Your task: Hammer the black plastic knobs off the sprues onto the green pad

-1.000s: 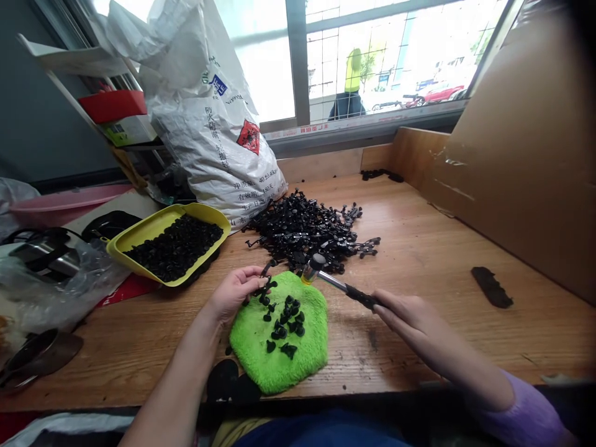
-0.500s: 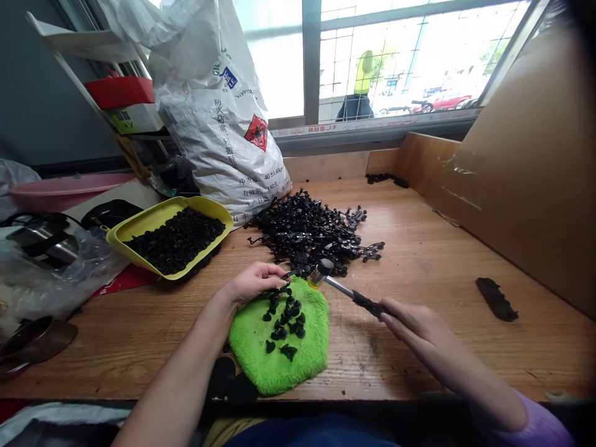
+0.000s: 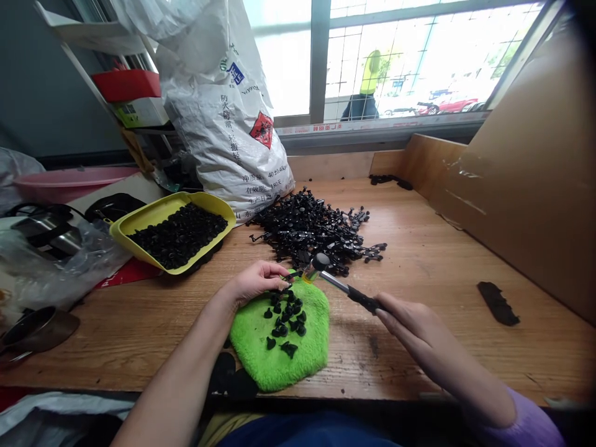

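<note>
My right hand (image 3: 403,316) is wrapped round the dark grip of a small hammer (image 3: 335,282). The hammer's head, with a black face on top and a yellow one below, is over the far edge of a green fluffy cloth (image 3: 279,366). My left hand (image 3: 261,282) pinches a black plastic piece (image 3: 292,275) at that same edge, just left of the hammer head. Several loose black mushroom-shaped parts (image 3: 288,320) lie on the cloth below my left hand. Beyond both hands rises a pile of black moulded pieces (image 3: 311,226).
A yellow tray (image 3: 121,239) full of small black parts stands at left, by a white sack (image 3: 218,136). A metal cup (image 3: 40,329) is at the near left. On the right lie a dark strip (image 3: 498,303) and a tall brown board (image 3: 526,180).
The hammer head has shifted slightly left, closer to the piece in my left hand. My left hand stays at the cloth's far edge, and the whole view has tilted a little.
</note>
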`<state>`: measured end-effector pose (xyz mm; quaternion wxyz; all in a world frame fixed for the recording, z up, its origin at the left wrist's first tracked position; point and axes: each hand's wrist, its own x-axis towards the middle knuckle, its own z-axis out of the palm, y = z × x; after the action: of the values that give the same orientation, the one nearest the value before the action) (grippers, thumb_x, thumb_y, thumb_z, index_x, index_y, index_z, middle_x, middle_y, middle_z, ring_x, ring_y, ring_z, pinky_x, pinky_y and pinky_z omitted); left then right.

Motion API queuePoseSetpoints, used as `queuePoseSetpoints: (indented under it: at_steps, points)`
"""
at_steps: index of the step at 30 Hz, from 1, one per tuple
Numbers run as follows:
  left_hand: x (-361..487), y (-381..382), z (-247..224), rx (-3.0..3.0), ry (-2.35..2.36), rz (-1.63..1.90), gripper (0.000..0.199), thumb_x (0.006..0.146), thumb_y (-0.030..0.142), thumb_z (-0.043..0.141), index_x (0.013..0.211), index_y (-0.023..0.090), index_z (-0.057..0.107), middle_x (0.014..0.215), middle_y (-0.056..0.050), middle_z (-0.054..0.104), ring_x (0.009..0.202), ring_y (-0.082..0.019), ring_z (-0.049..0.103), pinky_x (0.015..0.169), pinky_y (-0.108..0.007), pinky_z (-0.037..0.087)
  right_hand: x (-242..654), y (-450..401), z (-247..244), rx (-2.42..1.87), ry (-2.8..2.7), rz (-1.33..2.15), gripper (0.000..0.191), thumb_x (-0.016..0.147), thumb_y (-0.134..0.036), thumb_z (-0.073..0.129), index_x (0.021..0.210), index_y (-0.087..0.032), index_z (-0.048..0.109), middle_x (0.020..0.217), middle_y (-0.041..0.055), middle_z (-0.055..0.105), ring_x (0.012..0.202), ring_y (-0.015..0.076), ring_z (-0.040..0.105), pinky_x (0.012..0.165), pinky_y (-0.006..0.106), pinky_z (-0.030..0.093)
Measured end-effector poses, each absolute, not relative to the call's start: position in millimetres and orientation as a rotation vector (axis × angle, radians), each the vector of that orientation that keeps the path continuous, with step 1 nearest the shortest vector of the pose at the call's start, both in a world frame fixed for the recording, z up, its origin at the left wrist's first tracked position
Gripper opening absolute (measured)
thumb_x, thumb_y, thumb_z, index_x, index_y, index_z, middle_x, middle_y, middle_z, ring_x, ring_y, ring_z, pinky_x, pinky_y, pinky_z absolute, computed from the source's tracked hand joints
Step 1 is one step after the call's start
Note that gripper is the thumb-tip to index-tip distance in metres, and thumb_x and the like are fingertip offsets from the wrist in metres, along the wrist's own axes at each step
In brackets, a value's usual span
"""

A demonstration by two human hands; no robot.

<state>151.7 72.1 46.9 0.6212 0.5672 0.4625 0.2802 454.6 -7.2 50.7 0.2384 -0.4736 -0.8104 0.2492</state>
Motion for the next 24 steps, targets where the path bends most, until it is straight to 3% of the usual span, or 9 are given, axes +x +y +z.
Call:
queuePoseSetpoints:
  at_steps: [7, 12, 16, 20, 24]
  points:
    - [152, 74, 46, 1.342, 1.033, 0.645, 0.023, 0.062, 0.016, 0.068, 0.084, 0.010, 0.069, 0.076, -0.005, 0.067, 0.063, -0.011, 0.056, 0.059, -0.020, 0.043, 438, -2, 47, -1.350, -2.466, 0.291, 0.019, 0.093, -0.028, 0.029, 0.078, -0.022, 0.039, 0.057, -0.0015, 0.047, 0.047, 0.0162, 0.044, 0.047, 0.027, 0.024]
    - [153, 77, 43, 1.307, 1.105, 0.640, 0.025, 0.059, 0.019, 0.071, 0.083, 0.011, 0.069, 0.074, -0.005, 0.067, 0.061, -0.011, 0.056, 0.059, -0.020, 0.043, 437, -2, 51, -1.189, -2.281, 0.295, 0.015, 0.093, -0.026, 0.026, 0.091, -0.021, 0.040, 0.065, 0.0003, 0.049, 0.052, 0.0160, 0.046, 0.052, 0.027, 0.031]
    - [153, 78, 43, 1.341, 1.109, 0.625, 0.023, 0.060, 0.018, 0.068, 0.082, 0.010, 0.070, 0.074, -0.005, 0.067, 0.061, -0.011, 0.055, 0.058, -0.021, 0.042, 438, 0, 45, -1.370, -2.485, 0.210, 0.020, 0.093, -0.028, 0.029, 0.077, -0.022, 0.039, 0.055, -0.0020, 0.044, 0.044, 0.0157, 0.041, 0.046, 0.028, 0.023]
    - [153, 78, 40, 1.332, 1.099, 0.639, 0.022, 0.059, 0.018, 0.069, 0.079, 0.010, 0.070, 0.071, -0.004, 0.066, 0.059, -0.010, 0.054, 0.057, -0.020, 0.041, 437, 0, 43, -1.287, -2.374, 0.280, 0.016, 0.093, -0.028, 0.027, 0.087, -0.021, 0.040, 0.063, -0.0003, 0.050, 0.051, 0.0159, 0.048, 0.051, 0.026, 0.029]
    - [154, 77, 40, 1.365, 1.111, 0.639, 0.022, 0.061, 0.021, 0.068, 0.081, 0.010, 0.070, 0.076, -0.006, 0.068, 0.064, -0.013, 0.057, 0.060, -0.022, 0.043, 434, 0, 45, -1.363, -2.500, 0.193, 0.019, 0.093, -0.027, 0.029, 0.078, -0.022, 0.039, 0.056, -0.0015, 0.049, 0.044, 0.0148, 0.043, 0.046, 0.026, 0.023]
